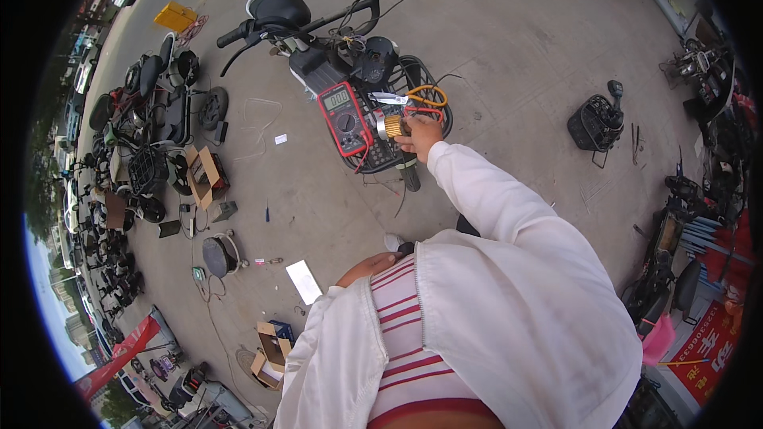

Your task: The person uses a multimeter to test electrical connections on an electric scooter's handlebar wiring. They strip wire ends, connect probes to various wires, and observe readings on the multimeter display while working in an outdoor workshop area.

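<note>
My right hand (pixel 421 138) reaches out over the black front basket (pixel 435 83) of an electric scooter. Its fingers are closed round a short yellow-gold cylinder with a pale end (pixel 389 126), whose exact kind I cannot make out. Just left of it, a red multimeter (pixel 345 121) with a lit display and a dial lies across the basket. Scissors with orange handles (pixel 427 96) rest beyond the hand, their blades beside the meter. Near my waist is my left hand (pixel 367 268), its fingers mostly hidden by the jacket and body.
The scooter's handlebar (pixel 334 22) and cables rise ahead. On the ground at left are an open cardboard box (pixel 205 177), a round dark object (pixel 219 256) and a white sheet (pixel 304 281). Parked scooters (pixel 143 167) line the left. A black basket (pixel 594 122) stands at right.
</note>
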Available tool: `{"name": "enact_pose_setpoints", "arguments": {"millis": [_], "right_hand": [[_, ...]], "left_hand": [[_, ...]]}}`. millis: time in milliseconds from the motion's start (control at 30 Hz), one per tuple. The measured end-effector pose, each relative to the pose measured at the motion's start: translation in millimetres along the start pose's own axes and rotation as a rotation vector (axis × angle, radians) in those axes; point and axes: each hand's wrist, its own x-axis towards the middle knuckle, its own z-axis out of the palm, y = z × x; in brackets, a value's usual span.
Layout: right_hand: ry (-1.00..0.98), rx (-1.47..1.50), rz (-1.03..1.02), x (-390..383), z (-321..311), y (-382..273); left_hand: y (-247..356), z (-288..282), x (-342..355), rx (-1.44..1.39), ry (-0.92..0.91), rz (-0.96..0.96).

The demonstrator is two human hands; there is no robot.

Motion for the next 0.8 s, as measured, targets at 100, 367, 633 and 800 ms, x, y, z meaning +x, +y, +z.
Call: {"name": "enact_pose_setpoints", "arguments": {"millis": [100,367,633,800], "right_hand": [[-0.045,-0.07,0.084,26,-3,3],[-0.2,-0.493,0.37,67,-43,-15],[-0.351,-0.634,0.405,74,-69,-60],[-0.392,-0.749,0.175,83,-76,-127]], "left_hand": [[45,36,-7,-0.211,0.183,-0.005],[100,108,57,-0.327,0.482,0.048],[148,74,75,-0.496,0.677,0.153],[184,11,104,-0.504,0.777,0.412]]}}
